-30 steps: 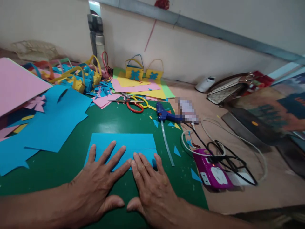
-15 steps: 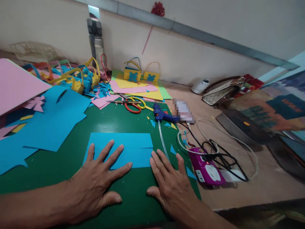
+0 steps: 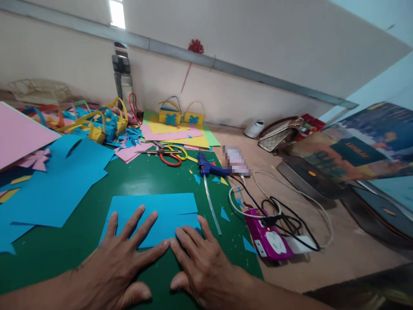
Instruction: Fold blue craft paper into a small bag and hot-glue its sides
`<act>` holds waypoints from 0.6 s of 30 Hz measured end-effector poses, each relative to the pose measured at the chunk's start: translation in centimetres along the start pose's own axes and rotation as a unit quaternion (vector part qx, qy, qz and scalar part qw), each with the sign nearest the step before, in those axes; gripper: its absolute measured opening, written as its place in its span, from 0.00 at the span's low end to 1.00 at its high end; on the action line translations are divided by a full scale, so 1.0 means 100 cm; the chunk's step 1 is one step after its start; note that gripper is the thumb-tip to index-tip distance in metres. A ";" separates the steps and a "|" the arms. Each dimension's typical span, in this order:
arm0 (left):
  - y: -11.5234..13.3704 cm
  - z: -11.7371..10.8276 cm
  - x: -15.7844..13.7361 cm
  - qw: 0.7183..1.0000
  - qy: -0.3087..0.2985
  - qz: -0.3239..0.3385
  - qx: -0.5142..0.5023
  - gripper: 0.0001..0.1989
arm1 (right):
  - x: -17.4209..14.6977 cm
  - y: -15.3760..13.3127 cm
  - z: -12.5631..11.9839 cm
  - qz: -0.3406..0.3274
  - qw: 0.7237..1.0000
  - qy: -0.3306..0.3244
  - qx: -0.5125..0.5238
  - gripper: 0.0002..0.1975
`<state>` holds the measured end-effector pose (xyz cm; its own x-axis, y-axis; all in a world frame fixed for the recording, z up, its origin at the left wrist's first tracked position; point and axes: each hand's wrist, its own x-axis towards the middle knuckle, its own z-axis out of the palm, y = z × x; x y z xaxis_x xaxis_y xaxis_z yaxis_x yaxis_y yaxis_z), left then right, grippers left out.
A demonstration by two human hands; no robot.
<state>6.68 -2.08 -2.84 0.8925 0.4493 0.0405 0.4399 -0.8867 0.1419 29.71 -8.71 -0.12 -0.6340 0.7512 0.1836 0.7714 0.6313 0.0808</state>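
A folded blue paper sheet (image 3: pixel 167 206) lies flat on the green mat (image 3: pixel 135 181), with a slit showing near its right edge. My left hand (image 3: pixel 125 252) rests on its left and lower part, fingers spread. Over the lower right part lies my right hand (image 3: pixel 201 260), palm down with the forefinger and thumb stretched away from the other fingers. The fingertips of both hands meet near the sheet's lower edge. Neither hand grasps anything. Beyond the sheet sit scissors (image 3: pixel 171 158) with red and yellow handles and a blue glue gun (image 3: pixel 206 165) with a clear glue stick.
Large blue paper pieces (image 3: pixel 64 181) and pink sheets (image 3: pixel 19 133) spread at left. Two small yellow paper bags (image 3: pixel 170 117) with blue shapes stand at the back. At right are a purple power strip (image 3: pixel 267 237), tangled cables (image 3: pixel 290 215), a blurred phone (image 3: pixel 236 161) and a handbag (image 3: pixel 280 135).
My right hand has slid left from beside the sheet onto its lower right part, reaching my left hand's fingertips. My left hand stays on the sheet. The camera view has tilted up slightly.
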 end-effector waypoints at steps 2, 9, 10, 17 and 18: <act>-0.003 -0.001 -0.003 1.000 0.010 -0.001 0.015 0.34 | 0.000 0.003 -0.001 -0.010 1.000 -0.008 0.000 0.28; -0.017 0.004 -0.029 0.992 0.091 0.034 0.075 0.30 | -0.005 0.008 -0.007 0.004 1.000 -0.024 0.015 0.25; -0.019 0.006 -0.034 0.992 0.104 0.018 0.071 0.29 | -0.005 0.009 -0.007 0.004 1.000 -0.025 0.018 0.25; -0.036 0.014 -0.064 0.984 0.163 -0.013 0.068 0.26 | -0.008 0.012 -0.009 -0.008 1.000 -0.023 0.006 0.25; -0.038 0.015 -0.067 0.983 0.169 -0.012 0.069 0.26 | -0.009 0.013 -0.009 -0.007 1.000 -0.020 0.001 0.25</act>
<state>-0.82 -1.88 -5.13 0.8085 0.4595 0.3678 0.4900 -0.8716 0.0119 31.34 -8.78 0.67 -0.6458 0.7500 0.1428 0.7629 0.6415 0.0807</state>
